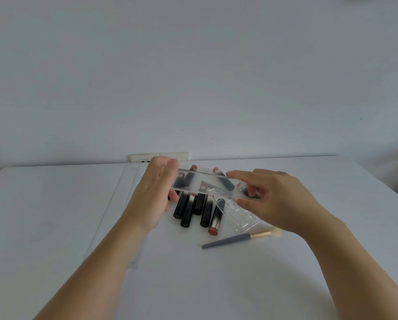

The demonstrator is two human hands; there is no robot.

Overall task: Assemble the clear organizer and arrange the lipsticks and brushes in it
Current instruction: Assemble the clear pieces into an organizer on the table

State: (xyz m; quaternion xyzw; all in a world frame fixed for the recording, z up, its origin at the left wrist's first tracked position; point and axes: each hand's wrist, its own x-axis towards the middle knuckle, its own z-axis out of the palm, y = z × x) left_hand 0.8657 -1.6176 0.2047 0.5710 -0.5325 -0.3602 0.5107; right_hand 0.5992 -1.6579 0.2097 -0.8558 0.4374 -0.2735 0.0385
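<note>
My left hand [157, 188] and my right hand [269, 199] hold a clear organizer panel [207, 184] between them, just above the table. Each hand pinches one end of the panel. Under the panel lie several black lipsticks [188, 210] with pink caps, side by side on the white table [54, 215]. Another clear organizer piece [241, 215] with slots lies flat below my right hand. A grey-handled makeup brush [237, 239] with a gold ferrule and pale bristles lies in front of it.
A large clear sheet [124, 204] lies flat on the table at the left. A white socket strip [181, 155] sits on the wall behind the table's far edge. The wall is plain white.
</note>
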